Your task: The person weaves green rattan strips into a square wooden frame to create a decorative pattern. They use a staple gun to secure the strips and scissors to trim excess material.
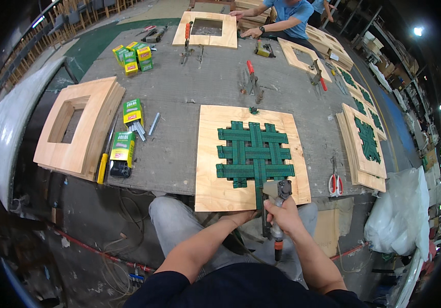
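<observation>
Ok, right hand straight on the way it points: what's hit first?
Probably the middle green strap's lower end on the wooden panel, met by the staple gun in the right hand; depth gap unclear.

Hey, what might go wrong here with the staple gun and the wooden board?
The left hand sits close to the staple gun in the right hand, so a stray staple might catch it. The wooden board overhangs the table edge, so pressing there could shift it.

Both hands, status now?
Left hand: at the near edge of the wooden panel, fingers hidden; grip can't be told.
Right hand: closed, holding the staple gun.
</observation>
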{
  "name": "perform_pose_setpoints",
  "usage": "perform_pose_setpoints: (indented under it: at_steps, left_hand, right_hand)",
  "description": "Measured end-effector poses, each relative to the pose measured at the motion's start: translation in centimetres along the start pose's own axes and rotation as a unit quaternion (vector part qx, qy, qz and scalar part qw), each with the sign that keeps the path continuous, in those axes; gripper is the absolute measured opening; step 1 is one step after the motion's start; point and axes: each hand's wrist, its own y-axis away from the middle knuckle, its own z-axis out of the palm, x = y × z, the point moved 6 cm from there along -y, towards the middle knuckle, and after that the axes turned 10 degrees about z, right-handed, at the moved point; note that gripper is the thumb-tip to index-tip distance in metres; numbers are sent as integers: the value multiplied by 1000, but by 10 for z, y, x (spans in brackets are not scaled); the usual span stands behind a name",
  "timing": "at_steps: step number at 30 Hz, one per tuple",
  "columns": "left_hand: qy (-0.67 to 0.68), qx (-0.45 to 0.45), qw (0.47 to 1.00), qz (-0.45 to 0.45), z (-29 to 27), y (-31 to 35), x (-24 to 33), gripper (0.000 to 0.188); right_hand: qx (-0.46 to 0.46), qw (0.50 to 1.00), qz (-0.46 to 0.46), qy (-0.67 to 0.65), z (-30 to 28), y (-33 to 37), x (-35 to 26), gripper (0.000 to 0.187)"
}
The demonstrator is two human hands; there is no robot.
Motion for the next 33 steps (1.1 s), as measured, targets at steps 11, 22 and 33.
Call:
perform_pose_setpoints:
  at_steps: [11,22,33]
  left_hand:
    - [443,10,864,-237,-43,20,63,36]
    - [408,28,852,-327,-105,-97,-20,43]
    - [421,-19,852,-311,-93,-100,-34,42]
  right_hand:
    - [45,994,-21,-100,-54,13,24,27]
    - [-3,999,-26,-37,-27,2,0,28]
    - [2,1000,0,22,-18,-12,-2,22]
